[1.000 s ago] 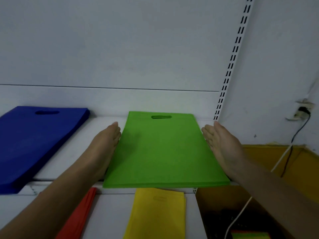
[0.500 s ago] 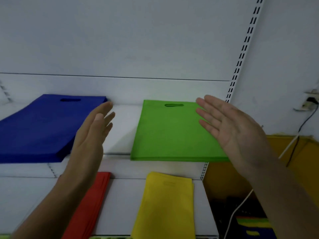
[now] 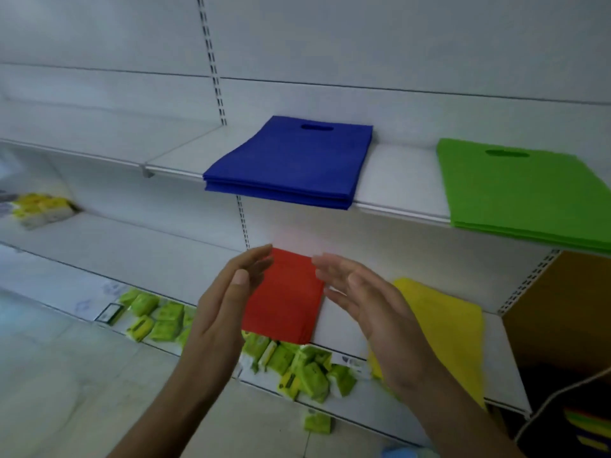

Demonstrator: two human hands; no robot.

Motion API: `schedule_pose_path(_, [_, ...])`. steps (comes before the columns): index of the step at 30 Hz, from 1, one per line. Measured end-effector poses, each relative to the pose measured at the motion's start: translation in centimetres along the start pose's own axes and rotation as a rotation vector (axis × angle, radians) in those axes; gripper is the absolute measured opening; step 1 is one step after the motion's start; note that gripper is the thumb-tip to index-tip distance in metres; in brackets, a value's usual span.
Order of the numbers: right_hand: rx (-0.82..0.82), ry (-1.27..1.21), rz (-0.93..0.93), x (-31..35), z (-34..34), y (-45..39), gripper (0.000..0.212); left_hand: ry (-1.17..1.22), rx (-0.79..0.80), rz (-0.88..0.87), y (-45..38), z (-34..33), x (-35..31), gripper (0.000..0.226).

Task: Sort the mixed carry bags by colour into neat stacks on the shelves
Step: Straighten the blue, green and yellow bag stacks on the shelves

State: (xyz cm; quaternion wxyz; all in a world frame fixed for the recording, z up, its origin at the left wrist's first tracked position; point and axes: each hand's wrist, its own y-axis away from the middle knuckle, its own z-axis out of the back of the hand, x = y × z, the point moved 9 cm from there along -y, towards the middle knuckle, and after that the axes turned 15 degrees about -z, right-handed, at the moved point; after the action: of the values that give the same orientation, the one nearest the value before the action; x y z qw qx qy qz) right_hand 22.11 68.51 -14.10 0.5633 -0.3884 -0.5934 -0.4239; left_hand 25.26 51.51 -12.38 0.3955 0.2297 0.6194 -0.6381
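On the upper shelf (image 3: 396,180) lie a blue bag stack (image 3: 291,163) and, to its right, a green bag stack (image 3: 522,193). One shelf lower sit a red bag stack (image 3: 284,299) and a yellow bag stack (image 3: 446,328). My left hand (image 3: 224,312) and my right hand (image 3: 370,309) hover in front of the red stack, palms facing each other, fingers straight, one on each side. Neither hand holds or touches a bag.
Green and yellow packets (image 3: 297,368) are strewn on the lowest shelf, with more packets (image 3: 43,209) at far left. A brown cardboard box (image 3: 562,312) stands at the right, with mixed bags (image 3: 588,431) and a white cable beneath it.
Both hands left the sides of the green stack, lifted off, and dropped down and left to the red stack. The view swung left, so the green stack now lies at the right.
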Motion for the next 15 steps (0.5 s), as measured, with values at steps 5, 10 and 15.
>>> schedule_pose_path(5, [-0.016,0.038,-0.188,-8.8,-2.8,-4.0,0.038,-0.192,0.028,0.135,1.1,5.5,7.4,0.046])
schedule_pose_path(10, [-0.152,0.067,-0.412,-20.6,0.2,-9.2,0.079,-0.313,0.030,0.299,-0.2,11.7,20.7,0.051])
schedule_pose_path(15, [-0.353,-0.020,-0.435,-29.7,4.9,-16.0,0.105,-0.318,0.002,0.354,-4.0,14.4,34.7,0.070])
